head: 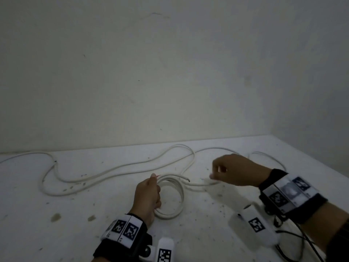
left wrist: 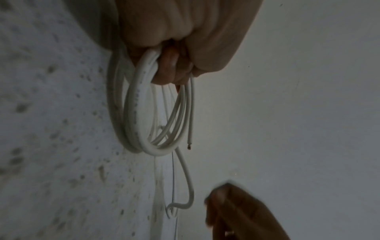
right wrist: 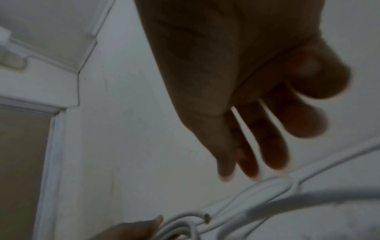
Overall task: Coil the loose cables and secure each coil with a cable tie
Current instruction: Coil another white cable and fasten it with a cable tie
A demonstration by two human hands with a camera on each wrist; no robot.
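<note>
Cable (head: 117, 170) sprawls over the speckled table (head: 56, 233), left hand (head: 148, 193) fingers clamped on its coil (head: 172, 197), right hand (head: 236, 170) fingers apart

surface: white table (head: 56, 233), dirt specks all over
on it: loose white cable (head: 105, 172), snaking left & beyond hands

Coil (head: 171, 197) lies on table (head: 75, 224), loose cable (head: 113, 171) behind.
</note>
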